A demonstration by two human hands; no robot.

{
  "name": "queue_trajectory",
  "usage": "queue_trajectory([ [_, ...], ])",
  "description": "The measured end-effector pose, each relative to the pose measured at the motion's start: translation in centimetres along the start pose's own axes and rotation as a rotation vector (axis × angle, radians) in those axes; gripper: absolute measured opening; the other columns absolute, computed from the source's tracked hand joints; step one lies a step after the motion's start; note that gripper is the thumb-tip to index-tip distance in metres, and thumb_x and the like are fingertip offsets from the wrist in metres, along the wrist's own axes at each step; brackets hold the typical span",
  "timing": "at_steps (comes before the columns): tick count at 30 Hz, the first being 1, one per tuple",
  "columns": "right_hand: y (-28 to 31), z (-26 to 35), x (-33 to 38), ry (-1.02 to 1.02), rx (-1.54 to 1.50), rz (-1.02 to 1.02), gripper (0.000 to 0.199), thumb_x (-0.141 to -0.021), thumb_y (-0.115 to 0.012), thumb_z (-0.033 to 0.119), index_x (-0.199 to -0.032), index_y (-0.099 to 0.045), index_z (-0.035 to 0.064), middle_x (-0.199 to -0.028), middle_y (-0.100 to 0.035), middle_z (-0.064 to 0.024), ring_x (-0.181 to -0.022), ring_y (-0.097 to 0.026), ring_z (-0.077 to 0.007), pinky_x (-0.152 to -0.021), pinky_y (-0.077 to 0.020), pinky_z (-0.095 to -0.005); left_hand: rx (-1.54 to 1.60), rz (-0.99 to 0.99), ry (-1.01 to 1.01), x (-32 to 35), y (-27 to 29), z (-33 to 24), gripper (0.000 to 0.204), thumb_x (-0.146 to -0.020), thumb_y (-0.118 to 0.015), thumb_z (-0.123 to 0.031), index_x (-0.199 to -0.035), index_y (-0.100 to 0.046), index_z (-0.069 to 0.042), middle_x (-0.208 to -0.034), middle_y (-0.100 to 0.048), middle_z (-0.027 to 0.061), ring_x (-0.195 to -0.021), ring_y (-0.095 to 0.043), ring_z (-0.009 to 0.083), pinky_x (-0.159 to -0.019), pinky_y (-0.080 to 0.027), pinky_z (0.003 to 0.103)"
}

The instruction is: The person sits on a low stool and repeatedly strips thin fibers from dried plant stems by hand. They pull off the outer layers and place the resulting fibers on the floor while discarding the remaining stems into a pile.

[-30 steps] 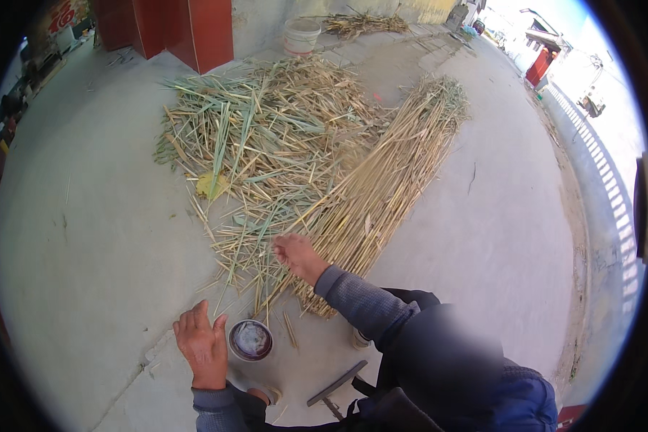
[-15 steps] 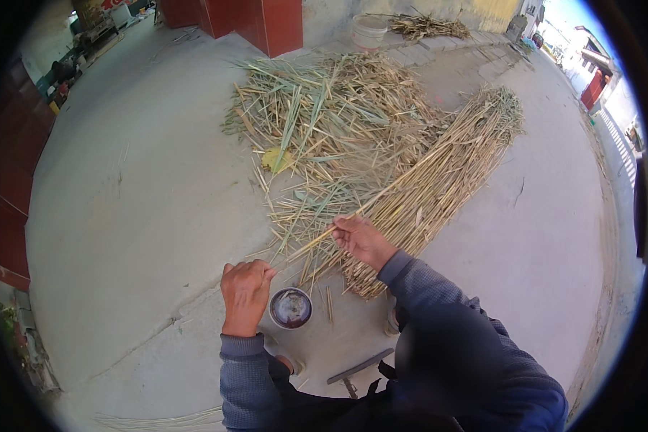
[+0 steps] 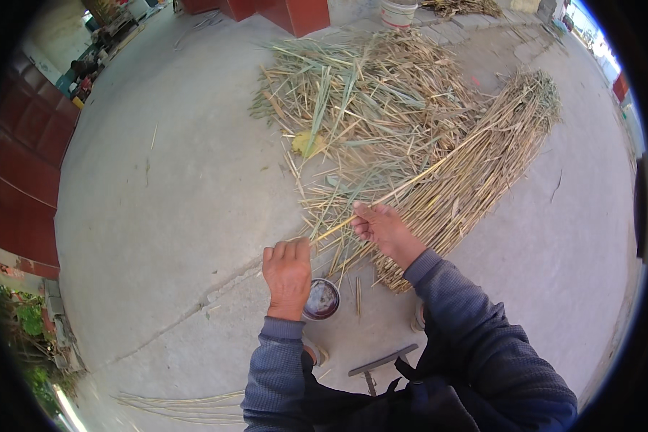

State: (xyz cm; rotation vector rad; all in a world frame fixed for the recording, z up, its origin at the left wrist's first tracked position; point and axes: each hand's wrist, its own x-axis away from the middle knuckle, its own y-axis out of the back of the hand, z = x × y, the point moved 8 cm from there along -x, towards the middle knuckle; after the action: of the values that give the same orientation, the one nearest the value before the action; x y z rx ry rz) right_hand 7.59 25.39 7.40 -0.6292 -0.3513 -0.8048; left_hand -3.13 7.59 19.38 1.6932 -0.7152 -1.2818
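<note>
A broad, pale grey concrete floor [image 3: 158, 216] is seen, and on it a loose heap of green and yellow split cane stalks and leaves [image 3: 353, 108] lies beside a long, tidy bundle of thin straw-coloured stems [image 3: 475, 173], the two touching along one edge. Near the person's feet a small round metal tin with a dark inside [image 3: 321, 298] is set on the floor, and a dark-handled tool [image 3: 381, 358] lies just below it.

One long, thin, pale yellow cane strip [image 3: 381, 200] is held between the two hands, its far end running up over the bundle. The right hand [image 3: 381, 229] is closed round the strip in a loose grip; the left hand [image 3: 286, 268] is curled, fingers together, and the strip's near end appears pinched at its fingertips, though this cannot be made out surely.

The strip is judged light, dry and springy, stiff along its length yet easily snapped if bent sharply, with edges that may cut. It is best taken near its thicker near end, with a second hold further along.
</note>
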Motion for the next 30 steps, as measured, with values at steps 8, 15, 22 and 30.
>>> queue_trajectory([
  [8,0.6,-0.5,-0.3,-0.018,-0.033,-0.027,0.032,-0.095,-0.073,0.034,-0.088,-0.061,0.0054,-0.078,-0.068,-0.0044,-0.061,-0.062,-0.0106,-0.054,-0.0506,-0.0249,0.314,-0.331,0.087,-0.1,4.5,0.2,0.016,-0.083,-0.077,-0.007,-0.096,-0.069,-0.009,-0.088,-0.071,0.0050,-0.077,-0.063,0.0215,-0.073,-0.047,0.035],
  [15,0.8,-1.8,-1.2,-0.024,0.065,-0.085,0.033,-0.095,-0.073,0.035,-0.087,-0.063,0.0046,-0.079,-0.069,-0.0052,-0.062,-0.063,-0.0114,-0.055,-0.0522,-0.0260,0.473,-0.530,0.913,3.3,9.4,12.1,0.020,-0.087,-0.079,-0.016,-0.098,-0.068,-0.003,-0.090,-0.070,0.0106,-0.079,-0.062,0.0235,-0.073,-0.047,0.036],
  [22,-4.9,-4.7,0.7,-0.019,0.043,0.126,0.033,-0.096,-0.072,0.036,-0.090,-0.067,0.0038,-0.083,-0.071,-0.0058,-0.070,-0.067,-0.0123,-0.063,-0.0541,-0.0264,0.149,-0.004,0.125,-1.2,1.9,2.1,0.026,-0.086,-0.074,-0.029,-0.096,-0.070,-0.006,-0.088,-0.072,0.0075,-0.086,-0.064,0.0257,-0.081,-0.042,0.040],
  [30,-1.0,-1.4,-0.6,0.028,-0.123,0.019,0.026,-0.097,-0.071,0.032,-0.096,-0.065,0.0063,-0.087,-0.071,-0.0055,-0.077,-0.068,-0.0124,-0.067,-0.0552,-0.0257,0.254,0.246,0.354,1.4,2.8,8.8,0.017,-0.083,-0.076,-0.025,-0.081,-0.069,-0.009,-0.073,-0.070,0.0058,-0.069,-0.064,0.0232,-0.075,-0.041,0.038],
])
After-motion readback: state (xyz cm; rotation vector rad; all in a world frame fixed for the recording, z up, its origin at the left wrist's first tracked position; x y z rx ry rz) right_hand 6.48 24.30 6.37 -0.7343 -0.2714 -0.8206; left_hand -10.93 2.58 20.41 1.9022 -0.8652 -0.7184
